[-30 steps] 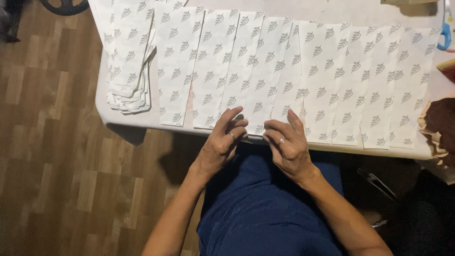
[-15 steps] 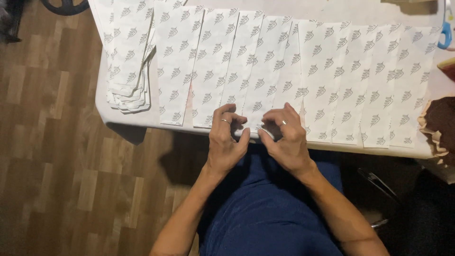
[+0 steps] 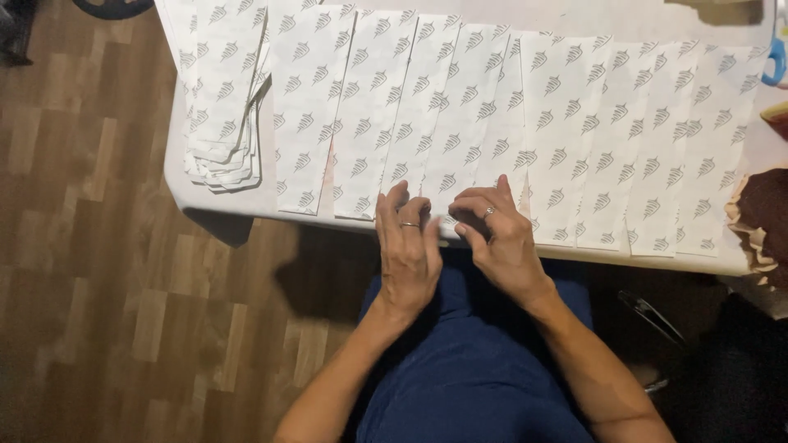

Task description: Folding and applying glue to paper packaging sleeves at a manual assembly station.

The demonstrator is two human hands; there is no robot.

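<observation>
I am drawing my left hand (image 3: 408,250) and right hand (image 3: 497,238) closer together than a second ago, fingertips pinching the bottom end of one patterned strip (image 3: 460,156) at the table's (image 3: 176,164) near edge, seemingly working at its corner

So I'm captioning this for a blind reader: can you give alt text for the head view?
Seen from above, a person's left hand and right hand pinch the near end of one patterned white strip in a row of overlapping strips on a white table. A stack of similar strips lies at the left end.
</observation>
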